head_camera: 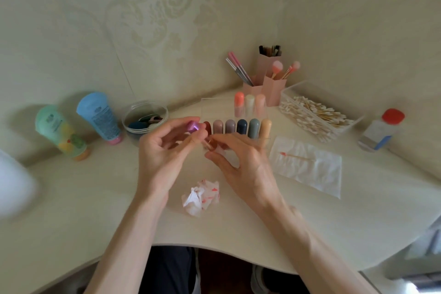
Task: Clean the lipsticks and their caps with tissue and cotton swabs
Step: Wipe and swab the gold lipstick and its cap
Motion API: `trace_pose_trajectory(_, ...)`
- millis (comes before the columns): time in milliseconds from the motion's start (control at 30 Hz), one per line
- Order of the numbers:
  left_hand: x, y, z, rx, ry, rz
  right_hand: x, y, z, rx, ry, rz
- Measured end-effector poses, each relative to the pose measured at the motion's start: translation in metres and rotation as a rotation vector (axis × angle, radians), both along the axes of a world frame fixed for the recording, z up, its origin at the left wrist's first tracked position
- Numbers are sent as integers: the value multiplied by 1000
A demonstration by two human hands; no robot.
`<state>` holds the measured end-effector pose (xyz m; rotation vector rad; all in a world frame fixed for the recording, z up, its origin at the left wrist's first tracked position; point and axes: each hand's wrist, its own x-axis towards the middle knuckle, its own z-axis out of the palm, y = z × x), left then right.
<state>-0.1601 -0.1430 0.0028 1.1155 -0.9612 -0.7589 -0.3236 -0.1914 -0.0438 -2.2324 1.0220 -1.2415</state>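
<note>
**A:** Just in front of the lipstick rack [241, 126], both hands are working close together. The left hand [160, 150] is pinching a purple cap [192, 126] at its fingertips. The right hand [243, 164] is pinching what I am taking for a lipstick [209, 147], with its other fingers fanning out.

**B:** Why are they split like that?

**A:** Likely so cap and stick are getting wiped separately. Blur is smearing that pinch, so I cannot tell whether a swab is in it too.

**B:** And the supplies?

**A:** A crumpled tissue [201, 198], smeared red, is lying on the person's side of the rack, within easy reach below the hands. Right of the rack, a flat tissue [307, 174] is carrying a used swab [296, 155], probably keeping stain off the desk [95, 210]. The swab box [315, 114] is sitting open, also right of the rack, beyond that tissue.

**B:** Is anything hiding?

**A:** The hands are covering the rack's lower left end, so what is standing there is staying unclear. Far left of the rack, a white blur [14, 181] is getting cut off by the frame edge, and I am not identifying it.
</note>
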Motion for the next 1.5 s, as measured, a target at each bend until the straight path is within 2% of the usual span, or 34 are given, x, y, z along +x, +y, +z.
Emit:
trace_pose_trajectory(200,0,-32,40,-98,-122,-18,-5,2,3,32,-40,-67)
trace_pose_trajectory(433,3,-66,71,-149,-183,30,-5,2,-2,52,12,-134)
trace_pose_trajectory(700,23,-106,57,-44,-438,115,-2,3,-6,39,46,-139)
trace_pose_trajectory(933,30,-109,49,-31,-454,68,1,3,-7,26,72,-132)
trace_pose_trajectory(1233,29,-111,35,34,-603,32,1,3,-8,20,79,-120)
trace_pose_trajectory(1500,27,-109,34,59,-650,-4,0,3,-8,14,88,-124)
